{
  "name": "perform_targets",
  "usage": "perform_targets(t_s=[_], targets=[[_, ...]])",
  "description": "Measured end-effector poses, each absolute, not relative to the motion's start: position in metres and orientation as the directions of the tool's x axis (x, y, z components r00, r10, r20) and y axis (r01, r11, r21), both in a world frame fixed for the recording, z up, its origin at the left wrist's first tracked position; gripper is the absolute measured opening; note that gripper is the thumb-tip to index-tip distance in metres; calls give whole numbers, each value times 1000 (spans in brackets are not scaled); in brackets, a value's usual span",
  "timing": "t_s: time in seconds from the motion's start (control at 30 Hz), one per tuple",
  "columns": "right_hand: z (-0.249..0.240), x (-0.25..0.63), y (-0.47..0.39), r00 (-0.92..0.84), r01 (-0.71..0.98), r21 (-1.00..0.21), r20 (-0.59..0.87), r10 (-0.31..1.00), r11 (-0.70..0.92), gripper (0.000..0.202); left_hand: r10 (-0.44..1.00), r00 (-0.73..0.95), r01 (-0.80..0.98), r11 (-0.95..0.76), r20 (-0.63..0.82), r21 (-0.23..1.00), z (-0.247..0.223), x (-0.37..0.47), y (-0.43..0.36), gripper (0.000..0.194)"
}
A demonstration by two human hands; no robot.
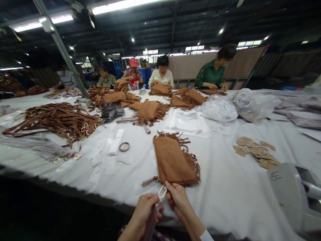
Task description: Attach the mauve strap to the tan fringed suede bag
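Observation:
A brown suede bag [173, 160] with fringe along its right side lies flat on the white-covered table in front of me. Below its lower left corner, my left hand [147, 209] is closed around a strap [150, 222] in a clear plastic sleeve. The strap's gold oval clasp [162, 192] sticks up from the fingers. My right hand [177, 197] pinches the clasp's upper right edge, close to the bag's bottom edge; the exact contact of its fingertips is partly hidden. A short wrapped zipper pull [149, 181] extends left from the bag's corner.
A heap of brown straps [57, 118] lies at left. Beyond are fringed bags [147, 110] and stacked plastic bags [187, 122]. Cardboard tags [255, 152] and a grey tape dispenser-like device [294, 197] are at right. Several co-workers [162, 75] sit across the table.

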State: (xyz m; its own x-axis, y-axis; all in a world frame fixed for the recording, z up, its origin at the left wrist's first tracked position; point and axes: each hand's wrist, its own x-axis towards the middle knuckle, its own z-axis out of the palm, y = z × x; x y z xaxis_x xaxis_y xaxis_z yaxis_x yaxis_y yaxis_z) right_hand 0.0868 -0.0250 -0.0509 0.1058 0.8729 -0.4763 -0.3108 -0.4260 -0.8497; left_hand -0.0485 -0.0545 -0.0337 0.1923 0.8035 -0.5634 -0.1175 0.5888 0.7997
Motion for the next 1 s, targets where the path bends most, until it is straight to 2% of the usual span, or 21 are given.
perform_targets(t_s=[0.1, 0.23, 0.37, 0.7, 0.87, 1.0], targets=[[-49, 89, -33, 105, -200, -851, -511, 853, -485, 50, 818, 120, -136, 575, -563, 806, -35, -51, -52, 51], [-46, 87, -41, -81, -34, -841, -537, 840, -540, 50, 825, 153, -133, 562, -544, 816, -37, -51, -54, 51], [-49, 78, -35, -91, -80, -838, -534, 841, -540, 43, 829, 205, -125, 549, -520, 826, -37, -47, -58, 53], [-47, 75, -34, -50, -130, -854, -502, 863, -504, 42, 846, 213, -142, 522, -489, 841, -48, -49, -65, 65], [-45, 73, -34, -33, -121, -853, -508, 860, -508, 31, 884, 154, -43, 453, -442, 891, -49, -49, -64, 66], [-45, 71, -33, -8, -112, -856, -507, 862, -505, 25, 926, 41, -22, 377, -376, 926, -42, -45, -63, 64]])
